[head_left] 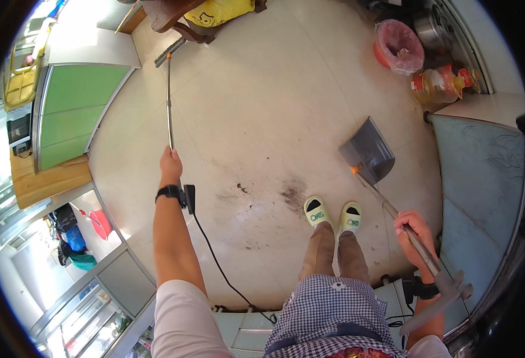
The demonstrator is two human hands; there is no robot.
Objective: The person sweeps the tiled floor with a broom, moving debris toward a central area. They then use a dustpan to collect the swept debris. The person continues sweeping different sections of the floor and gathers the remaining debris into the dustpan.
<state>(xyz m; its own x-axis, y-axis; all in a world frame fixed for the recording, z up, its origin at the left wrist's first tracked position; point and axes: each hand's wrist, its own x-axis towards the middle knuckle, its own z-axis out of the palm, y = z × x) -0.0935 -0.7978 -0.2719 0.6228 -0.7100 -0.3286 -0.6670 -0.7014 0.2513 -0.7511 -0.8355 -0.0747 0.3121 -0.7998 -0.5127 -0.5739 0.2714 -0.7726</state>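
Observation:
My left hand (171, 166) is closed around the metal handle of a broom (169, 103). The broom's grey bristle head (170, 52) rests on the floor at the upper left, close to a dark wooden piece of furniture. In my right hand (413, 232) is the pole of a long-handled dustpan, whose grey pan (369, 152) sits on the floor ahead of my right foot. Dark dirt (292, 193) is spread on the pale tiles left of my green slippers (318, 211). A clump of debris (242, 188) lies further left.
At the upper right stand a red lined bin (398, 47), a metal pot (433, 30) and oil bottles (441, 85). Blue-grey cabinets (481, 179) line the right side. A green-fronted cabinet (81, 109) is on the left. A black cable (217, 264) hangs from my left wrist.

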